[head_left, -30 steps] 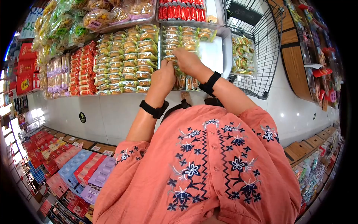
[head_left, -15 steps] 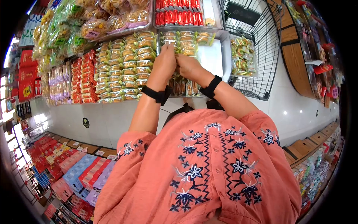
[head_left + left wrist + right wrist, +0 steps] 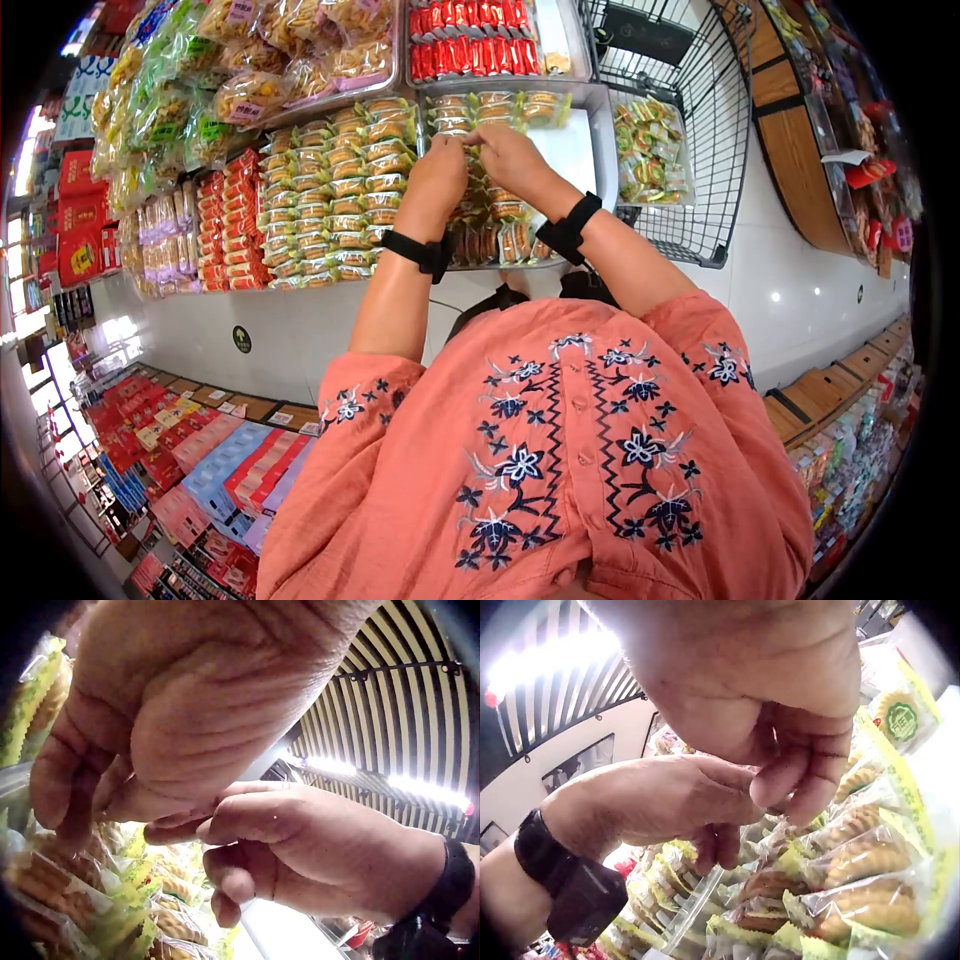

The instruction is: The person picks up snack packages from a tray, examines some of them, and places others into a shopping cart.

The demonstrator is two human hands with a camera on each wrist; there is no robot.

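Both hands work close together over a clear tray (image 3: 603, 140) of individually wrapped round cookies (image 3: 497, 104). My left hand (image 3: 438, 180) is at the tray's left side, its fingers bent down among the packets (image 3: 52, 892) in the left wrist view. Beside it my right hand (image 3: 512, 162) comes in from the right, fingers curled and fingertips right at the cookie row (image 3: 862, 859). The hands nearly meet, and they cover part of the row. I cannot tell whether either one grips a packet. A loose wrapped cookie (image 3: 904, 716) with a green label lies to the right.
More wrapped cookies (image 3: 345, 190) fill the compartment to the left, with red packets (image 3: 470, 55) behind the tray. Bagged snacks (image 3: 245, 95) are piled at the back left. A shopping cart (image 3: 705, 225) stands at the right, with a bag of small packets (image 3: 650, 150) in it.
The left hand has moved forward along the tray, then slightly back. The right hand shifted right and back, then forward again beside it. The view has shifted slightly.
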